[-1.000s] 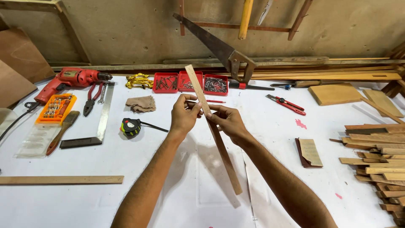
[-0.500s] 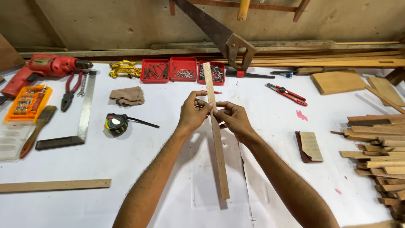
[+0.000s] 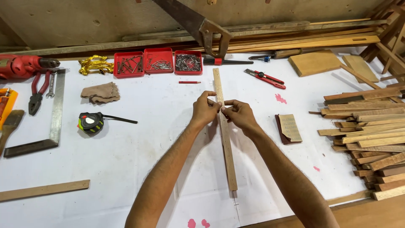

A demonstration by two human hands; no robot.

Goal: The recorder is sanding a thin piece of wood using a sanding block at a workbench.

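Observation:
A long thin wooden strip [image 3: 225,139] lies lengthwise away from me on the white-covered bench [image 3: 139,143]. My left hand [image 3: 206,110] and my right hand [image 3: 239,114] both pinch it about a third of the way down from its far end, fingertips meeting on the strip. A red pencil [image 3: 189,82] lies just beyond my hands, to the left of the strip's far end.
Three red trays of nails and screws [image 3: 158,62], a handsaw [image 3: 198,25], a red utility knife [image 3: 264,78], sandpaper block [image 3: 289,128], tape measure [image 3: 90,123], steel square [image 3: 50,116], cloth [image 3: 101,93], pliers [image 3: 37,93], a red drill [image 3: 23,66]. Wood offcuts pile [image 3: 367,135] at right; a loose strip [image 3: 42,191] at left.
The strip has come down from a raised, tilted hold to nearly flat and straight on the bench. Both hands stay pinched on it. The camera has shifted right and down.

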